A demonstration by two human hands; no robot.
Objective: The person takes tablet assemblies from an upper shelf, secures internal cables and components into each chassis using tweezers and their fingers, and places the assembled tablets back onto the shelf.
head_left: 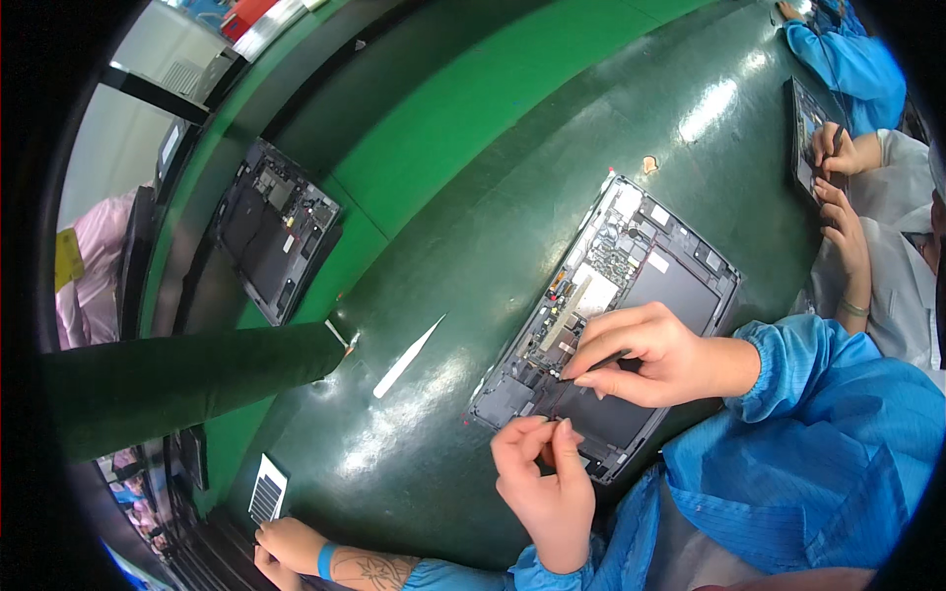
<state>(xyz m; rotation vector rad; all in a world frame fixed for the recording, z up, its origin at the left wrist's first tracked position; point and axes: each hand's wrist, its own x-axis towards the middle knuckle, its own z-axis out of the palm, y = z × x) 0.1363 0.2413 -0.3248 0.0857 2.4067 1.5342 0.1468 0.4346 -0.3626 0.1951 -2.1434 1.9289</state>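
Note:
An opened dark device point(680, 286), flat like a laptop base or tablet, lies at a slant on the green table with its circuit boards and inner frame bare. Over its middle, my right hand point(655, 355) is closed around a thin black tool point(609, 360), its tip down at the parts near the board; whether it is tweezers I cannot tell. My left hand point(542, 483) is at the device's near left edge, thumb and fingers pinched together. Whatever sits between those fingertips is too small to make out.
A white pointed strip point(409, 360) lies left of the device. Another opened device point(276, 231) rests across the green strip point(434, 128). A dark green beam point(197, 389) juts in from the left. Co-workers' hands show at lower left point(291, 542) and far right point(838, 153).

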